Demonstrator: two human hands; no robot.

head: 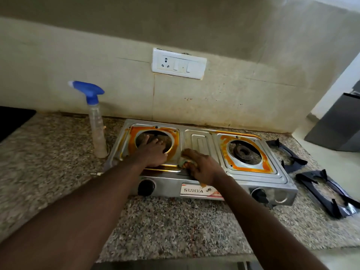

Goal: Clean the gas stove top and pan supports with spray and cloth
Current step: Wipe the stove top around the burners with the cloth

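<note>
A steel two-burner gas stove (200, 141) sits on the granite counter, with orange stains around both burner openings. My left hand (153, 152) lies flat, fingers spread, over the left burner opening. My right hand (200, 165) presses a small crumpled cloth (184, 162) onto the stove top near its front middle. The right burner (244, 152) is uncovered. Two dark pan supports lie off the stove on the counter to the right, one farther back (290, 155) and one nearer (329, 193). A clear spray bottle (96, 121) with a blue trigger head stands just left of the stove.
The granite counter (48, 162) extends left and toward me. A tiled wall with a white switch and socket plate (178, 63) rises behind the stove. A dark surface (11, 121) shows at the far left. A grey appliance (339, 123) stands at the right.
</note>
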